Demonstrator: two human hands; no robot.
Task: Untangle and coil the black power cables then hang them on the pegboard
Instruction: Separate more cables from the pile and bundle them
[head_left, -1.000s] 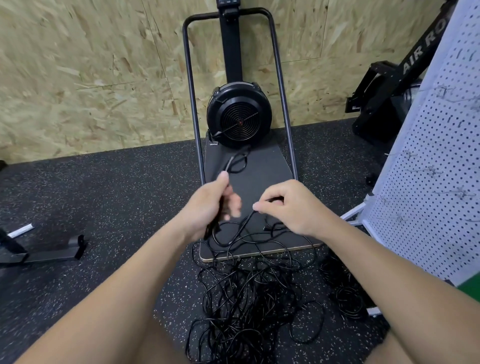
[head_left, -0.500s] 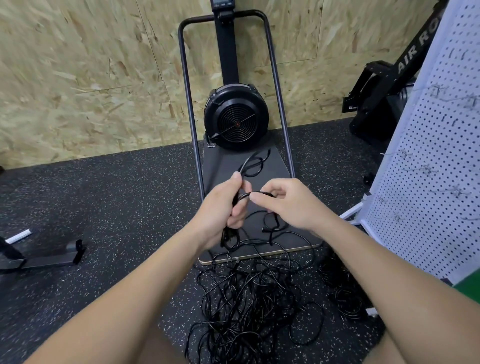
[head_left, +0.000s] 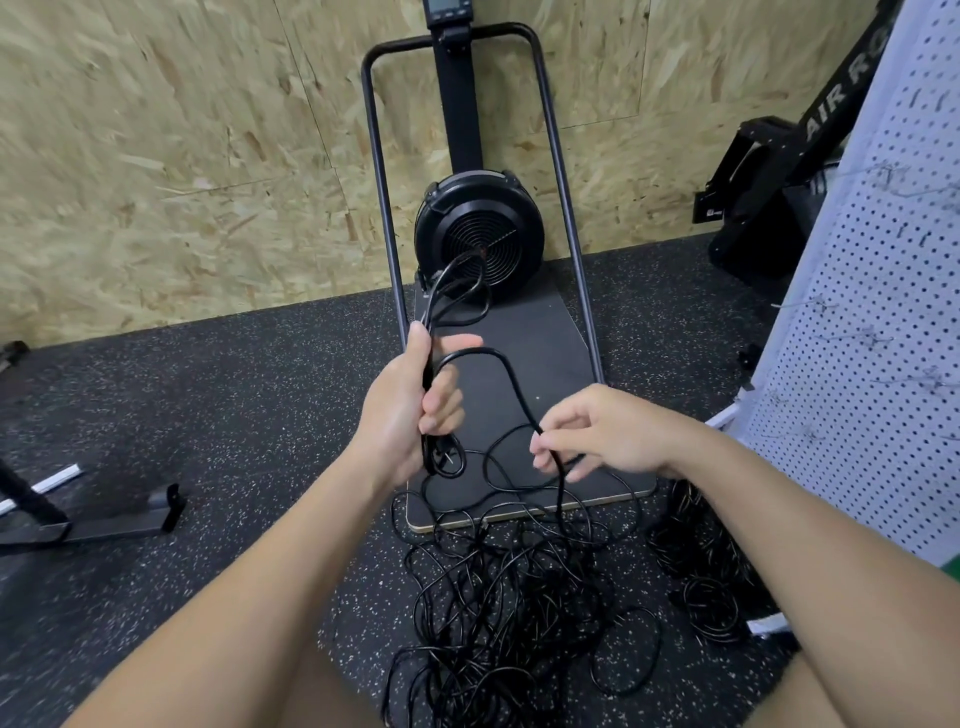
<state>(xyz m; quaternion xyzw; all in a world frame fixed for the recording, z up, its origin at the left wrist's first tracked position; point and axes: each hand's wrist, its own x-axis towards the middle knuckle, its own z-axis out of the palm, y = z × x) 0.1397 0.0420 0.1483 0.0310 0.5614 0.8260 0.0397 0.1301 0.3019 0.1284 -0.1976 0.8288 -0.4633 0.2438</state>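
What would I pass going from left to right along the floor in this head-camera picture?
Black metal stand foot → left hand gripping a bundle of cable loops → right hand pinching the cable strand → small heap of black cable → white pegboard.

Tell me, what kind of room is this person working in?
Most likely a home gym or workout space. A fan-wheel exercise machine stands against a chipboard wall, the floor is speckled rubber matting, and a second machine lettered "AIR" sits at the right.
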